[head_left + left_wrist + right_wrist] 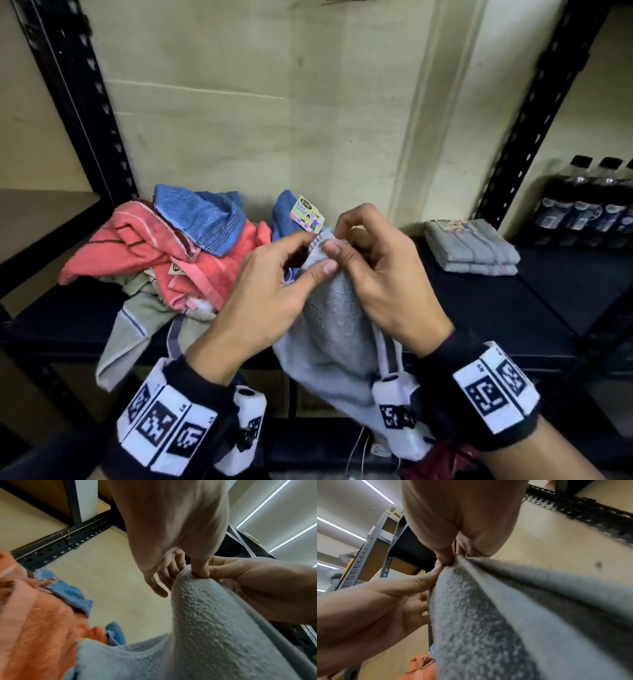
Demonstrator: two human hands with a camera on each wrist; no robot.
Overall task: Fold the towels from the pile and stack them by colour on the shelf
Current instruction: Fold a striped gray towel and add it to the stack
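A grey towel [335, 329] hangs in front of the black shelf [486, 308], and both hands pinch its top edge side by side. My left hand [317, 257] has its thumb on the near face of the towel. Just beside it, my right hand [342, 240] curls its fingers over the same edge. In the left wrist view the left hand [192, 574] pinches the grey towel [205, 628]. The right wrist view shows the right hand [448, 561] pinching the grey towel [488, 615]. The loose pile [164, 253] of coral, blue and beige towels lies on the shelf at the left.
Two folded grey towels [472, 250] are stacked on the shelf at the right. Dark bottles [589, 205] stand on the neighbouring shelf, far right. Black perforated uprights [82, 102] frame the bay. A beige towel [126, 335] hangs over the shelf's front edge.
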